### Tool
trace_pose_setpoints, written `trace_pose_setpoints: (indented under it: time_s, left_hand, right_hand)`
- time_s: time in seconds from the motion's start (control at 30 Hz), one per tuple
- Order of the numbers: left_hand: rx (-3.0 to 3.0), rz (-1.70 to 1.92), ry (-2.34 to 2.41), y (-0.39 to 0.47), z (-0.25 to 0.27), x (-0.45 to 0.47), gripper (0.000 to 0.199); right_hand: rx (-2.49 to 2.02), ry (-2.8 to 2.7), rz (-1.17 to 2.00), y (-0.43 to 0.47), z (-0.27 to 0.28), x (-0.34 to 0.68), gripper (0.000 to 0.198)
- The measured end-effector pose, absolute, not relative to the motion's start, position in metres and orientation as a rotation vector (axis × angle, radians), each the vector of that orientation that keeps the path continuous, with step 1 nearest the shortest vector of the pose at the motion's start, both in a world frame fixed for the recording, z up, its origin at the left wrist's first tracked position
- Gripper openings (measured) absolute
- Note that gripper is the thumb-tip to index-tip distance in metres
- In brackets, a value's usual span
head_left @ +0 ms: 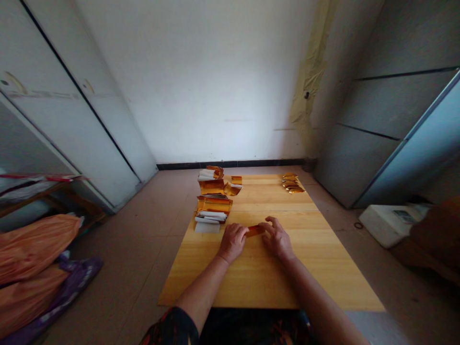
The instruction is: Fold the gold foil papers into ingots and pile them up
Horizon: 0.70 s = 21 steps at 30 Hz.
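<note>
One end of the folded orange paper [256, 231] is held by the curled left hand [233, 240] — the other is touched by the half-open right hand [277, 240]; whether gripped, cannot be told.

Pale wardrobe [53, 110] (2 handles [17, 83]) left; orange fabric [39, 247] against purple cloth [86, 273]; white box [381, 223] near grey cabinet [362, 105].

I saw reddish orange on the held strip [256, 231], gold on the folded pieces [293, 183], and gold beside white across the stacked sheets [214, 206]. My feed showed yellow-brown grain on the wooden tabletop [323, 268], reddish marks on the black sleeve [176, 327] and black on the skirting board [230, 164].
</note>
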<state>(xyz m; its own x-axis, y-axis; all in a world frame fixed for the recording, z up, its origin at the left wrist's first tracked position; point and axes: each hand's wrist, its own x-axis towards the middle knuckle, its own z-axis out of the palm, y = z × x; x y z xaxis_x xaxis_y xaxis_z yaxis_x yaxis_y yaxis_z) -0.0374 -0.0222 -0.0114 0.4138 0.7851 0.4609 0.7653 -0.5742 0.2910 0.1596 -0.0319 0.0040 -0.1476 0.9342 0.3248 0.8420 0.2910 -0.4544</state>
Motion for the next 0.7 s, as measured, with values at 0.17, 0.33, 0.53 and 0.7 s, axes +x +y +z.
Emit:
trace_pose_setpoints:
  time_s: [0.17, 0.33, 0.53, 0.7]
  left_hand:
    - [2.670, 0.936, 1.365, -0.023, -0.013, -0.037, 0.014]
    - [2.672, 0.904, 1.297, -0.026, -0.010, -0.037, 0.013]
    - [2.628, 0.918, 1.254, -0.026, -0.010, -0.038, 0.011]
    - [2.626, 0.912, 1.200, -0.025, -0.011, -0.038, 0.012]
  right_hand:
    - [-1.441, -2.127, -0.020, -0.038, 0.005, 0.158, 0.027]
    - [-1.388, -2.203, -0.009, -0.039, 0.004, 0.158, 0.015]
    - [-1.455, -2.186, 0.016, -0.040, -0.002, 0.168, 0.014]
    - [-1.456, -2.210, -0.036, -0.042, -0.003, 0.178, 0.014]
